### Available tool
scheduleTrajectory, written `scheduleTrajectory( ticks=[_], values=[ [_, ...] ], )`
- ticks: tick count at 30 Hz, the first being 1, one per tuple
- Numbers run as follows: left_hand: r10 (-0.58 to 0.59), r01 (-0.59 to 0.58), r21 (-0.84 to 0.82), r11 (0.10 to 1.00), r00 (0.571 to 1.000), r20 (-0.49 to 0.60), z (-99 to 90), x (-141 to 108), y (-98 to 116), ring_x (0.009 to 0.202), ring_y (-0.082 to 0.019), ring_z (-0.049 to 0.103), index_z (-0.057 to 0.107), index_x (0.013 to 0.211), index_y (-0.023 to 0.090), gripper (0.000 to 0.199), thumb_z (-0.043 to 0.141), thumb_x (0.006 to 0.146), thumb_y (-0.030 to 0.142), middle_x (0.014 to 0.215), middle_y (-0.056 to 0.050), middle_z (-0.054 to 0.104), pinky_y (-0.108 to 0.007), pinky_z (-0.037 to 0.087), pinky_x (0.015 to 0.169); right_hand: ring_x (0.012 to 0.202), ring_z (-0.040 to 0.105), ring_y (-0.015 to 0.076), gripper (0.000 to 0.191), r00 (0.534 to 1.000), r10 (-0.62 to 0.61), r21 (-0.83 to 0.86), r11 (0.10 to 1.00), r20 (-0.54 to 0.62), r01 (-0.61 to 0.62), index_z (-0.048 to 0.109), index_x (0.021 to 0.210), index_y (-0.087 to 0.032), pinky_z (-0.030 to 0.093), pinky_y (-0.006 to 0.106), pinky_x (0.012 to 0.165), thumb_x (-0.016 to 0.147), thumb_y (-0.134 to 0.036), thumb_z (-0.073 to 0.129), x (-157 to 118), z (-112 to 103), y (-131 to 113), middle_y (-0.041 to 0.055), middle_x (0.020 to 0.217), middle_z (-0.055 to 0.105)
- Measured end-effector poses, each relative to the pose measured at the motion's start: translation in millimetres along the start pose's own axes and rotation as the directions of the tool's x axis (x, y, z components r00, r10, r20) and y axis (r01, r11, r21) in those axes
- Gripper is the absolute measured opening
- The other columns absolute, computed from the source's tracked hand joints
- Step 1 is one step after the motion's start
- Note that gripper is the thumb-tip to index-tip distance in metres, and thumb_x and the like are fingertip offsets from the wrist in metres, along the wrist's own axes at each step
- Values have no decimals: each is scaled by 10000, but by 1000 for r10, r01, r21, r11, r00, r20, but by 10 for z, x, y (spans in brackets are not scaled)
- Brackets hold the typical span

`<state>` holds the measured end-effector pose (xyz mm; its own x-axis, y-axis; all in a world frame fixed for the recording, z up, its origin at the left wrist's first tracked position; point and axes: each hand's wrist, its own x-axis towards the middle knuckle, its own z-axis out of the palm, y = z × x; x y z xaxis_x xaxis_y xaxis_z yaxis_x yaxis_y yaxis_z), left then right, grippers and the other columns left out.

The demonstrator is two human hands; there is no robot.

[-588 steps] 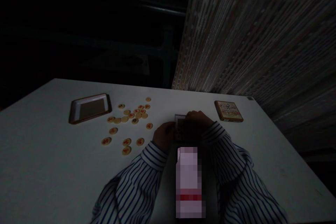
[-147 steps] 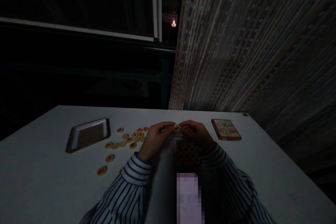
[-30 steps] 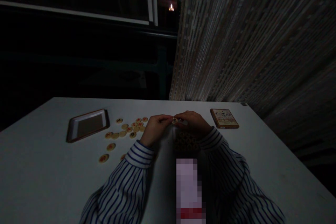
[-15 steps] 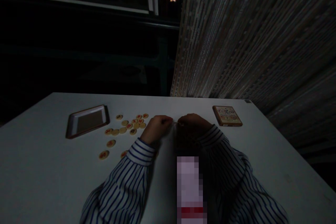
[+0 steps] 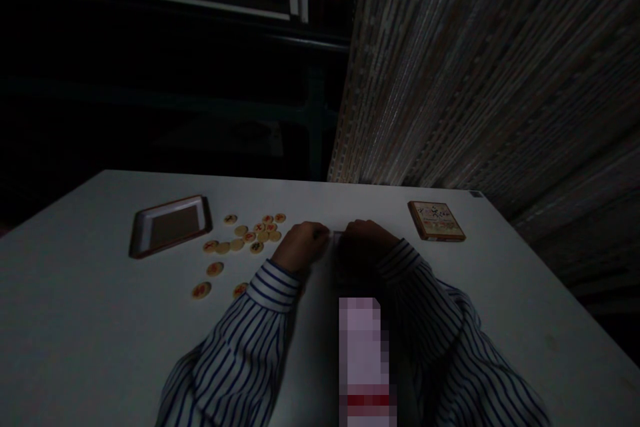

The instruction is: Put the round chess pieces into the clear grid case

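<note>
While your right hand (image 5: 369, 241) curls over the shadowed tray (image 5: 337, 234), your left hand (image 5: 301, 247) sits just beside its left edge, fingers bent; too dark to tell whether either pinches anything. Loose Chinese chess pieces (image 5: 249, 237) lie left of you on the white worktop (image 5: 110, 327), some blank side up. Farther left, brown-edged tray (image 5: 175, 225); off right, flat printed box (image 5: 437, 220).
</note>
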<state>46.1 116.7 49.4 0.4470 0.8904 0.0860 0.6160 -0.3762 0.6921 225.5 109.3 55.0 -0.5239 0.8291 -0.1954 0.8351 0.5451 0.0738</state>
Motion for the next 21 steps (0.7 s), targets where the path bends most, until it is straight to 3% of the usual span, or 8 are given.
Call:
scheduleTrajectory(
  ticks=[21],
  values=[
    [16,-17,47,999,999,34,-37,-9,-7,729,-196,607,666,864,198,272,442,736,283,837,-78,683,-275,413,654,830,578,221,304,1000,-12,20,1000,-11,12,643,885,-216,422,303,643,797,-376,400,-21,10,27,87,897,623]
  ],
)
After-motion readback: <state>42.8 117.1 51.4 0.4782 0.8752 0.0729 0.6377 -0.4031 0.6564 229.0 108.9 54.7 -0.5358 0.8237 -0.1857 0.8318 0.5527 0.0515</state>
